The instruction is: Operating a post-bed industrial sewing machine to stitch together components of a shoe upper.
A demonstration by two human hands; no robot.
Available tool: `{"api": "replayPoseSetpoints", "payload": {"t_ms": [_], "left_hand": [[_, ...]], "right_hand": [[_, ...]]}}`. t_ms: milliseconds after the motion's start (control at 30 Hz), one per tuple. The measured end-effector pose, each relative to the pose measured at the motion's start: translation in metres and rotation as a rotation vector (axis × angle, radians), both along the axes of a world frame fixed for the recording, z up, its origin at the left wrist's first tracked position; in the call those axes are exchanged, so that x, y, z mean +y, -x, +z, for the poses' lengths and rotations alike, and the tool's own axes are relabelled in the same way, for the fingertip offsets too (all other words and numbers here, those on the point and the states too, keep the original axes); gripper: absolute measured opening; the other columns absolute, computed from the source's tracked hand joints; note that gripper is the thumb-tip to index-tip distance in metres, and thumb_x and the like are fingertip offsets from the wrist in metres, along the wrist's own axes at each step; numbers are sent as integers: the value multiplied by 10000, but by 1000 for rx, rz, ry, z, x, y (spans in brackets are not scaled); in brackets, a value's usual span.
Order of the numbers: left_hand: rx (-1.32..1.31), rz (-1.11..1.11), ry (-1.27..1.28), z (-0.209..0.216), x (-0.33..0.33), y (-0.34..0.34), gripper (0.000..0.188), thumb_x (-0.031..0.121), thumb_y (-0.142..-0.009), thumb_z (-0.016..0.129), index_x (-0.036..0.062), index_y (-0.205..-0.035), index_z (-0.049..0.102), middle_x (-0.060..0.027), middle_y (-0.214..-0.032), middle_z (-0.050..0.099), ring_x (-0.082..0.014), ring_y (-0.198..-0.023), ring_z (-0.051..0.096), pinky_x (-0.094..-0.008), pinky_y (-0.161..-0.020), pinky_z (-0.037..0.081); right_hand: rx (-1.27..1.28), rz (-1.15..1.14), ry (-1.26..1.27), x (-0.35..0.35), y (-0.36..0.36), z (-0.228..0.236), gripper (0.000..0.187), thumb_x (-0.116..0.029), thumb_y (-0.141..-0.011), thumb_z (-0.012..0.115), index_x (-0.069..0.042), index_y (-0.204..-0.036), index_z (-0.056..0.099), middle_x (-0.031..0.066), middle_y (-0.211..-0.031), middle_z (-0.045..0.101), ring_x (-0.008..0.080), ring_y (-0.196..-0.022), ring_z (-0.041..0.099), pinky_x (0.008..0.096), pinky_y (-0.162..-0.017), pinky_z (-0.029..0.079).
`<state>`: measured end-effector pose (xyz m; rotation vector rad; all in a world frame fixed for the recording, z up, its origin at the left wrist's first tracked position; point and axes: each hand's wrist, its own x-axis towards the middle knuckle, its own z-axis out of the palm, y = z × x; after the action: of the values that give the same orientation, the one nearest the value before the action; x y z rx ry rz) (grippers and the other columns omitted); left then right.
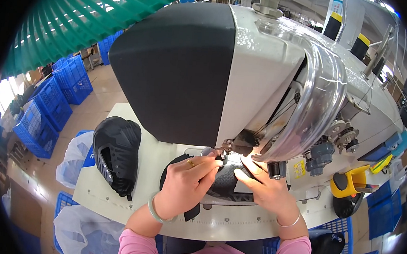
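Under the lit needle area of the sewing machine (262,84) lies a black textured shoe upper piece (222,183). My left hand (184,184), with a ring and a pale bangle, is closed at the left of the needle. Its thumb and forefinger pinch the piece's edge close to the presser foot (227,149). My right hand (270,192) rests on the right side of the piece, fingers stretched toward the needle and pressing it flat. Both hands partly hide the piece, and the seam itself is too bright and small to make out.
A finished-looking black shoe upper (116,154) sits at the table's left. Yellow holder (351,182) with tools stands right. Blue crates (53,101) line the left floor; a plastic-lined blue basket (85,231) is lower left. Green ribbed plastic (88,22) hangs above.
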<state>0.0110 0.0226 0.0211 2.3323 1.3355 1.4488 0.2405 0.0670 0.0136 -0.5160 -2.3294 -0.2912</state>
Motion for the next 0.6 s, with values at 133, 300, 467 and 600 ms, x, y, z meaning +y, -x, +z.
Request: {"api": "replayPoseSetpoints", "payload": {"t_ms": [133,300,467,600], "left_hand": [[143,41,-152,-2,-3,-1,187,36,-769,701,48,-956,702,-143,-1063,692,-249,-663,651,-313,-592,543],[229,87,-151,2,-7,-2,230,18,-762,711,45,-990,707,-78,-984,693,-231,-698,652,-309,-610,534],[254,97,-146,2,-4,-4,238,26,-773,701,53,-1010,697,-73,-1009,685,-231,-705,639,-318,-617,529],[283,112,-204,-9,5,-2,235,47,-754,713,55,-987,684,-117,-1098,671,-203,-660,586,-298,-588,520]], "right_hand": [[7,-7,-34,-2,2,2,492,-2,-607,627,-71,-1089,698,123,-933,639,313,-862,612,426,-828,517],[47,-33,-48,-3,6,2,461,7,-618,630,-75,-1064,712,115,-909,646,296,-852,619,417,-811,519],[105,-52,1,0,6,-7,462,35,-622,636,-77,-1063,717,109,-891,652,292,-834,624,425,-817,514],[92,-84,-38,2,5,-8,471,21,-610,650,-76,-1065,714,111,-944,652,281,-847,612,431,-865,497]]}}
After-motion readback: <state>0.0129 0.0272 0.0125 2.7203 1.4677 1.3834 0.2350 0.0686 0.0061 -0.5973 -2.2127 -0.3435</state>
